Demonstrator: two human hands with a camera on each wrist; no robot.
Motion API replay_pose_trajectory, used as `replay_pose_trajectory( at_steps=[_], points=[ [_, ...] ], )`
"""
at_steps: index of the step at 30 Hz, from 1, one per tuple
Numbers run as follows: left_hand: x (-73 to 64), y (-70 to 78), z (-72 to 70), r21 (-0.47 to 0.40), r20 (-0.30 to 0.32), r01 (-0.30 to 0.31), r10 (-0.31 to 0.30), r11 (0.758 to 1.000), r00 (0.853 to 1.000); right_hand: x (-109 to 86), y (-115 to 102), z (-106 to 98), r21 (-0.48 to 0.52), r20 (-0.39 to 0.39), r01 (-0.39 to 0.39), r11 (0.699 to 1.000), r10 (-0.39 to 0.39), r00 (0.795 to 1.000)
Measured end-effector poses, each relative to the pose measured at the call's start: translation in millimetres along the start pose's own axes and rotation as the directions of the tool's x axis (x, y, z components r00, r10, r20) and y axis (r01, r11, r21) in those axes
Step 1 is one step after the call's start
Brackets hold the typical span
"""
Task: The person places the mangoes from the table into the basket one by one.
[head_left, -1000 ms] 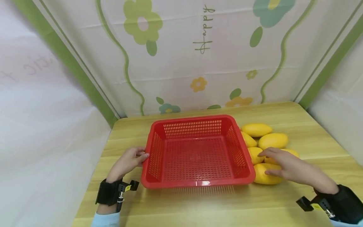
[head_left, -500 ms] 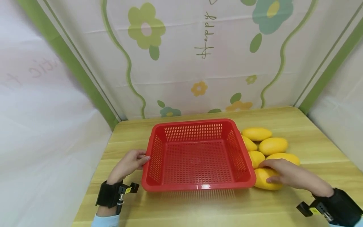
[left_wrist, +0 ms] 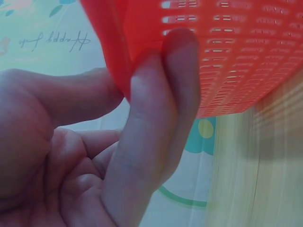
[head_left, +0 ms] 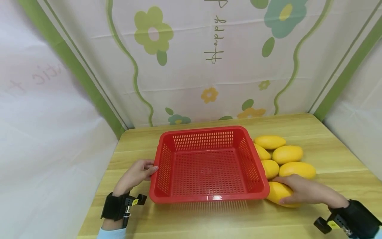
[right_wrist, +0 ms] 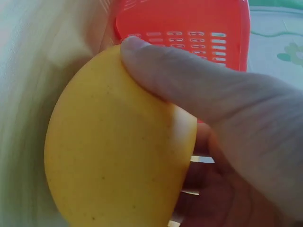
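Observation:
A red plastic basket point(head_left: 206, 172) with slotted walls stands on the wooden table, nothing inside it. My left hand point(head_left: 135, 176) pinches its left rim, thumb on the rim and fingers against the outer wall, as the left wrist view shows up close. At the basket's right front corner, my right hand point(head_left: 307, 191) grips a yellow mango point(head_left: 279, 192), thumb along one side and fingers around the other. In the right wrist view the mango point(right_wrist: 118, 142) fills much of the frame, with the basket wall just behind the thumb.
Several more mangoes point(head_left: 287, 154) lie in a cluster on the table right of the basket, some partly hidden by its rim. The wooden table point(head_left: 209, 222) meets a flower-printed cloth point(head_left: 185, 66) behind, with white cloth on both sides.
My right hand has come down toward me onto the nearest mango and closed around it, turning it slightly. The left hand keeps its place on the basket rim.

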State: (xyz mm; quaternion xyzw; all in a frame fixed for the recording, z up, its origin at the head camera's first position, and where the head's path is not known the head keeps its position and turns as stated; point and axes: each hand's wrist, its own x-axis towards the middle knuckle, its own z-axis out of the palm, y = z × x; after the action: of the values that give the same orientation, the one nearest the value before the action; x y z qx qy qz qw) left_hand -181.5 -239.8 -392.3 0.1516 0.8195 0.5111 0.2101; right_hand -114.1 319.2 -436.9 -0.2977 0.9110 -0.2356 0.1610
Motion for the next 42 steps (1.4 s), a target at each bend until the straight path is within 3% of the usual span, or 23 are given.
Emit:
replay_pose_trajectory(
  at_steps=[14, 26, 42],
  points=[
    [2.1, 0.8, -1.6, 0.014, -0.010, -0.002, 0.002, 1.000, 1.000, -12.4, 3.5, 0.2, 0.073, -0.153, 0.018, 0.997, -0.006, 0.988],
    [0.8, 1.2, -2.4, 0.010, -0.018, 0.008, -0.008, 1.000, 1.000, -21.6, 0.9, -9.4, 0.199, -0.067, -0.187, 0.962, 0.204, 0.977],
    [0.5, 2.1, -0.5, 0.013, -0.025, 0.020, -0.020, 1.000, 0.999, -26.4, -6.4, -12.9, 0.263, -0.081, -0.181, 0.948, 0.208, 0.975]
  ],
)
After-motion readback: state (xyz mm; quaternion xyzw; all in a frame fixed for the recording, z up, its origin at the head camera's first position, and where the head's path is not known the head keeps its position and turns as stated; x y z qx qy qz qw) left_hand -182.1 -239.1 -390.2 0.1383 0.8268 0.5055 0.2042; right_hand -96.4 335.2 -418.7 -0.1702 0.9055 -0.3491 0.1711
